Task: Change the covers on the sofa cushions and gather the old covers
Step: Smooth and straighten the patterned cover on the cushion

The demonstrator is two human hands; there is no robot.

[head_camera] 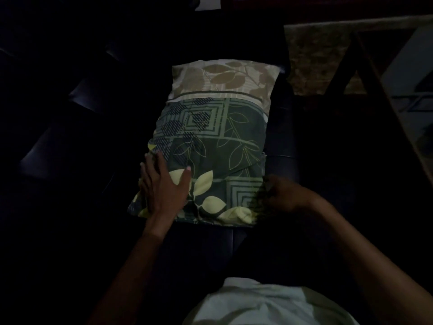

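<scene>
A cushion lies flat on a dark sofa seat (77,141). Its far end shows a beige leaf-print cover (225,78). A dark green cover (210,146) with pale leaves and square patterns is drawn over the near two thirds of it. My left hand (164,184) lies flat on the green cover's near left part, fingers spread and straight. My right hand (283,195) is at the cover's near right corner, blurred and in shadow, fingers curled at the fabric edge; whether it holds the cloth is unclear.
The room is very dark. A speckled floor or rug (318,57) shows at the upper right. A dark wooden frame (375,73) slants down the right side. My pale shirt (264,303) fills the bottom edge.
</scene>
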